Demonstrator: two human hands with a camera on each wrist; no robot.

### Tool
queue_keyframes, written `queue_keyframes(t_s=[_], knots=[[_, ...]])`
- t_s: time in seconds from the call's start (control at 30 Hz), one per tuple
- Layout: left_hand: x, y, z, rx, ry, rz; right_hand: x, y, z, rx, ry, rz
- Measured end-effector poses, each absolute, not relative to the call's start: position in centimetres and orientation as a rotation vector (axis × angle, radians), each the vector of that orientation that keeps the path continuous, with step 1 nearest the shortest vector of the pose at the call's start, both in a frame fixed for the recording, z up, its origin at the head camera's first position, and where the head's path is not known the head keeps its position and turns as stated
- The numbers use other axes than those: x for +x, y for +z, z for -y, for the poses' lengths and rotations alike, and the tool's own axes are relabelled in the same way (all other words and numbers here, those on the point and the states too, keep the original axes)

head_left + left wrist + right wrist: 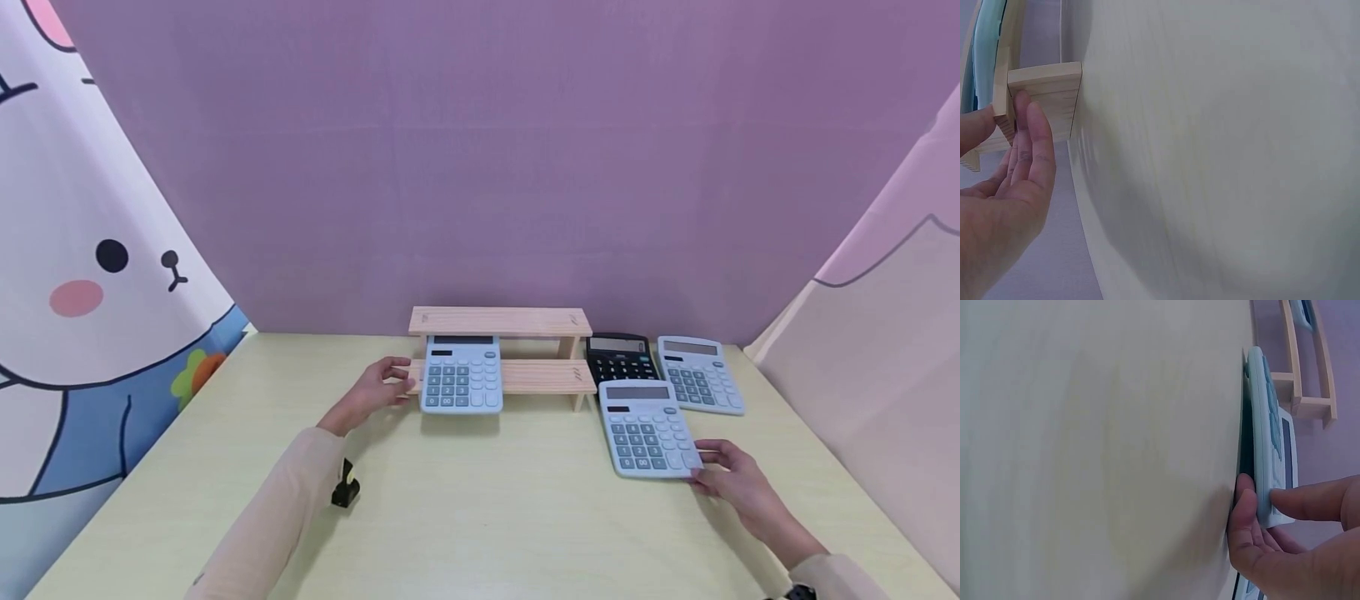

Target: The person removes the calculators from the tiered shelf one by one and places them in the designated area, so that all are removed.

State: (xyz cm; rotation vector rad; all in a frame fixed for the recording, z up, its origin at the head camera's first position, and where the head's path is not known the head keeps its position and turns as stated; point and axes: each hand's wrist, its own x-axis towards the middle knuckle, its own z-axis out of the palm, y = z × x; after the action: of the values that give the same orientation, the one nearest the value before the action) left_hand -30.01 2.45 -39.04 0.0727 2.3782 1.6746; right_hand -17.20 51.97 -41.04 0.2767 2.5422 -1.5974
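At a pale wooden table (480, 517) backed by a purple wall, my left hand (378, 386) rested against the left end of a two-step wooden shelf (498, 322), fingers (1038, 134) straight and relaxed, their tips touching the end of the lower step; the left wrist view showed them laid flat on the wood and gripping nothing. A light blue calculator (461, 374) leaned on that lower step just to the right of this hand, its top edge tucked under the upper board and its bottom edge hanging past the front of the step.

My right hand (731, 477) was well apart from the shelf, at the near right corner of a second light blue calculator (649, 428) lying on the table in front of the shelf's right end. The right wrist view showed the thumb (1310, 501) on the key face and the fingertips (1242, 506) under the calculator's edge, pinching that corner, with the corner raised slightly off the table.

Behind this calculator sat a black calculator (618, 356), partly covered by it, and a third light blue calculator (701, 374) lay just to the right, both flat on the table beside the shelf.
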Motion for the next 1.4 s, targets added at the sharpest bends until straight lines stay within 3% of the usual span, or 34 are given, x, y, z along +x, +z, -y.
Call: queue_keyframes(t_s=[1.4], knots=[[-29.98,-39.07,-2.38,0.096,1.671,-2.393,-17.55,-40.35,-52.22,0.254,-1.399,-2.588]])
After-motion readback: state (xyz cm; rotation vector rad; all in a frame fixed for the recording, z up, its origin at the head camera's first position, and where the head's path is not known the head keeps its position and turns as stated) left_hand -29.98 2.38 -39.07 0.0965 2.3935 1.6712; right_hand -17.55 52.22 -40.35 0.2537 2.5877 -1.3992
